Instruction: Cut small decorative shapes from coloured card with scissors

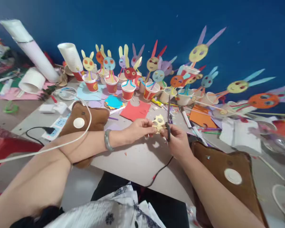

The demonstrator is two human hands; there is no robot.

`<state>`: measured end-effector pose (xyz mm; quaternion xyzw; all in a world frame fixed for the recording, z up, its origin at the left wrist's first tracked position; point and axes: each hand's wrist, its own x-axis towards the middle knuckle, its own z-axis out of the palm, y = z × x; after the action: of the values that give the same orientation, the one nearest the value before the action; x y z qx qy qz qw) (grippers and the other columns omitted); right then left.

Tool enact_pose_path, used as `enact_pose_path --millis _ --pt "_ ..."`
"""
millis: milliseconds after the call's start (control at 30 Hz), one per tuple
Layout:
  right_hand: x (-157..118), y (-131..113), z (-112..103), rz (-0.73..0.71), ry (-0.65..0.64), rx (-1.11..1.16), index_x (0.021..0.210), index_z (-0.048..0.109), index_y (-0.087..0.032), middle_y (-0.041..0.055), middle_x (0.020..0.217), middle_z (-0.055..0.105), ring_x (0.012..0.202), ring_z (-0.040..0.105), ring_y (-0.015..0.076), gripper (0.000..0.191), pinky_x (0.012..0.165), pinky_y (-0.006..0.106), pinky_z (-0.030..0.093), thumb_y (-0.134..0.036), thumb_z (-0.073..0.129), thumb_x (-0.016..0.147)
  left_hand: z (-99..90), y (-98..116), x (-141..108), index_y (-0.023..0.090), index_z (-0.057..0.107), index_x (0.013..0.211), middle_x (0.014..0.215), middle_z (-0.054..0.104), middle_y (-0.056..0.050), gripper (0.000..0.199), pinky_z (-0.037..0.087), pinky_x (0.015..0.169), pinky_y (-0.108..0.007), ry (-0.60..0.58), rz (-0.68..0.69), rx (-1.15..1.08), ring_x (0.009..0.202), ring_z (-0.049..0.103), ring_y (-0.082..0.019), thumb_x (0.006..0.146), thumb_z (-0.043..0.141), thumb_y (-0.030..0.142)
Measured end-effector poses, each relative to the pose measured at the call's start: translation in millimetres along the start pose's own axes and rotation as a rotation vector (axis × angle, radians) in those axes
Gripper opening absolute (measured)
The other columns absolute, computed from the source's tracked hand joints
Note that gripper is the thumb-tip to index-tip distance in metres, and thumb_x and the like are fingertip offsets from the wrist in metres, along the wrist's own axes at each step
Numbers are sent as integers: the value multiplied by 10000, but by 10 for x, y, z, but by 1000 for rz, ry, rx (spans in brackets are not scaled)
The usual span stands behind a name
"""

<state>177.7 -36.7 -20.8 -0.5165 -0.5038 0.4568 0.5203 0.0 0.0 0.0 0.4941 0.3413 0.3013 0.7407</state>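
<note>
Pinched in the fingers of my left hand (pixel 140 130) is a small pale yellow paper cutout (pixel 159 122) with holes and a jagged edge. My right hand (pixel 179 141) is wrapped round the handles of dark scissors (pixel 168 110), whose blades point up and away from me. Its fingertips lie close to the cutout's right edge; whether they touch it I cannot tell. Beyond both hands lies a red paper sheet (pixel 136 110) with a cut edge. White scraps lie on the table (pixel 130 164) below my hands.
Paper cups (pixel 128 93) with paper rabbit heads stand along the blue wall. Brown cushion-like pads (pixel 225 171) lie at both sides. A white cable (pixel 89 120) arches over my left forearm. Blue paper (pixel 113 102), orange paper (pixel 201 116) and markers (pixel 185 117) are around. A power strip (pixel 58 125) sits left.
</note>
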Motion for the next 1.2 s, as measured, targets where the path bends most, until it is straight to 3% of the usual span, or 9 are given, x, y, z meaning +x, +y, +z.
enact_pose_path --millis 567,700,967,1200 --pt "-2 6 3 -27 60 -7 660 602 -214 -30 639 540 566 430 111 282 544 266 373 -381 826 700 -36 12 -12 119 570 733 639 581 12 163 389 570 -203 15 21 81 579 533 -59 841 666 194" --pt "-12 42 -35 -87 87 -8 669 587 -217 -14 678 553 631 470 133 318 607 285 408 -444 787 764 -56 102 15 123 579 745 633 584 24 124 374 557 -207 81 55 -2 557 534 -55 827 665 160" --pt "-42 -16 -64 -108 -199 -211 773 614 -212 63 871 676 765 594 207 544 724 350 468 -750 684 734 -89 244 73 130 570 741 666 647 12 140 399 598 -214 209 106 -173 599 595 -64 809 675 193" --pt "-76 -89 -31 -95 -311 -360 735 582 -207 52 798 651 743 571 202 561 685 329 431 -765 629 767 -41 284 30 136 539 688 681 661 9 152 426 638 -221 210 113 -211 633 619 -67 766 669 144"
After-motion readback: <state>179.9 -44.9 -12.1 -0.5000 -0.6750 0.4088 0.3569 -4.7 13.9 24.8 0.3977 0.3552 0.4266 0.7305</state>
